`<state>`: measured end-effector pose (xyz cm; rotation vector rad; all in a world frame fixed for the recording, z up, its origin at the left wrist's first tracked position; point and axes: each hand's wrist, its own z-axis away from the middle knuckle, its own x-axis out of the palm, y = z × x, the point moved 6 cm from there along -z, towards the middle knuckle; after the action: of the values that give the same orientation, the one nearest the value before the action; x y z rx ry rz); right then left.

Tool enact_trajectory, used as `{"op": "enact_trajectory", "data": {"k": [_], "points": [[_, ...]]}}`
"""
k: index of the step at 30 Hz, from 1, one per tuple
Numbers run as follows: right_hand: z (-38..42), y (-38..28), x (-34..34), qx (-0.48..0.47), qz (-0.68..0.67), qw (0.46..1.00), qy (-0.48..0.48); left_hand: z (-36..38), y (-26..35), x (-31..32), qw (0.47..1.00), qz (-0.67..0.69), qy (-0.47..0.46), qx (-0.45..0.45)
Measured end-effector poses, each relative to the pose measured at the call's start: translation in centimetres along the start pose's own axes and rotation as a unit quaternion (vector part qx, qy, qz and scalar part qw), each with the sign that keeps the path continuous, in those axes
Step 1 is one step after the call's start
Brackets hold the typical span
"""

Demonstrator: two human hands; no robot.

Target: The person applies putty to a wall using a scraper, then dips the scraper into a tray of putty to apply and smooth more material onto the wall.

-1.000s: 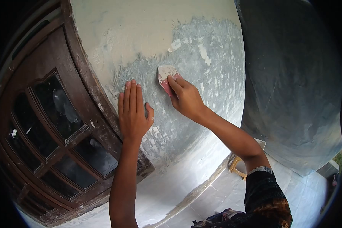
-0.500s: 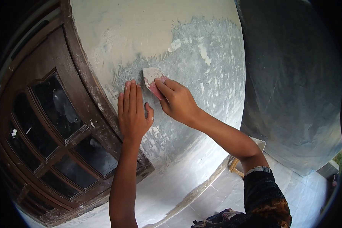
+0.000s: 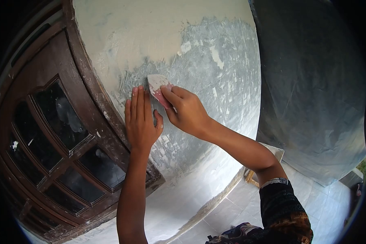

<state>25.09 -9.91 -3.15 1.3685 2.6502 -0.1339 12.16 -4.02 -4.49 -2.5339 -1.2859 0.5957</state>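
My right hand (image 3: 186, 109) grips a reddish putty scraper (image 3: 157, 86) whose blade is smeared with white. Its blade edge lies against the wall (image 3: 223, 101), on a grey patch where the cream coating is gone. Beside it on the left, my left hand (image 3: 141, 120) rests flat on the wall, fingers stretched upward and thumb apart, holding nothing. White flecks and streaks cover the grey patch, and cream paint (image 3: 138, 28) borders it above.
A brown wooden door or window frame with glass panes (image 3: 61, 118) stands close on my left. On the right hangs a dark sheet (image 3: 313, 81). Pale floor tiles (image 3: 232, 207) lie below, with a small yellowish wooden piece (image 3: 251, 177) by the wall's foot.
The scraper and my right hand have shifted slightly left along the wall, closer to my left fingertips. My left hand stays nearly in place.
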Motion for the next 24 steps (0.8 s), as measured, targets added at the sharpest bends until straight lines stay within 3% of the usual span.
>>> {"op": "enact_trajectory", "data": {"k": [1,3,5,9,12,15,19,22,24], "points": [[-1.3,0.2,-0.8,0.0,0.001,1.0,0.001,0.0,0.0,0.0,1.0,0.001,-0.002,-0.001],[-5.1,3.3,-3.2,0.046,0.011,0.995,0.091,0.0,0.0,0.2,1.0,-0.005,0.002,0.004],[-8.2,6.2,-4.3,0.056,0.086,0.987,0.127,0.1,0.0,0.4,1.0,-0.012,0.009,0.008],[-6.2,8.9,-1.1,0.047,0.16,0.985,0.045,0.2,-0.1,0.3,1.0,-0.006,0.004,0.005],[0.8,3.8,1.6,0.003,0.09,0.996,-0.02,0.3,-0.1,0.2,1.0,0.003,0.002,0.001],[0.4,1.8,-0.8,0.024,0.01,1.0,0.0,-0.1,-0.2,0.3,1.0,-0.001,0.008,0.003],[-6.9,7.3,-4.1,0.044,0.085,0.988,0.118,0.1,0.0,0.3,1.0,-0.014,0.009,0.008],[-7.9,10.2,-2.4,0.002,0.203,0.976,0.082,0.2,-0.1,0.5,1.0,-0.013,0.012,0.011],[-4.4,9.8,0.0,0.044,0.192,0.979,0.045,0.1,-0.1,0.4,1.0,-0.01,0.009,0.009]]}}
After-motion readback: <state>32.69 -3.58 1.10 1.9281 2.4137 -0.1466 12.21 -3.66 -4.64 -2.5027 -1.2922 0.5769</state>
